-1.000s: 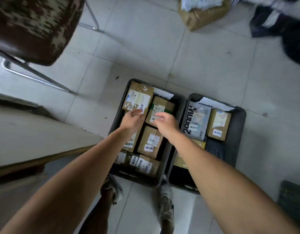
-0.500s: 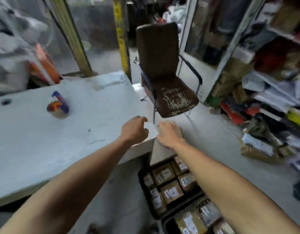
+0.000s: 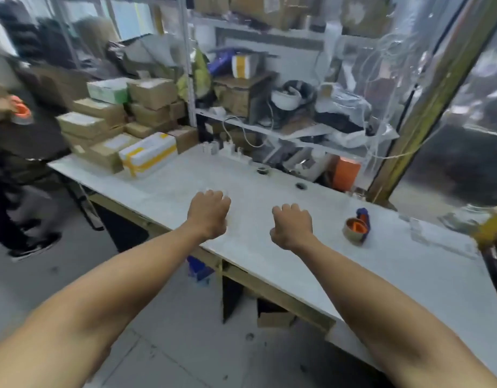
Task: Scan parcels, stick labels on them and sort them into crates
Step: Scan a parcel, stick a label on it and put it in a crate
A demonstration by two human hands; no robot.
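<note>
1. The left hand (image 3: 209, 214) has its fingers curled under, knuckles up, and nothing shows in its grasp, though the palm side is hidden.
2. The right hand (image 3: 292, 224) is curled the same way, loosely fisted, with no object visible in it.
3. Both hands hover over the near part of the white table (image 3: 269, 247), well apart from each other, forearms stretched forward from the bottom of the view.
4. A tape dispenser (image 3: 357, 228) with an orange core and blue handle sits on the table to the right of the right hand, near but not touching.
5. The parcels (image 3: 115, 127), brown cardboard boxes, are stacked at the far left end of the table; a white box with yellow tape (image 3: 148, 154) lies at the front of the stack.
6. Behind the table stand cluttered shelves (image 3: 269, 107); the frame is blurred, so their contents are probably bags and cables.
7. Another person (image 3: 15, 152) in dark clothes stands at the left edge.
</note>
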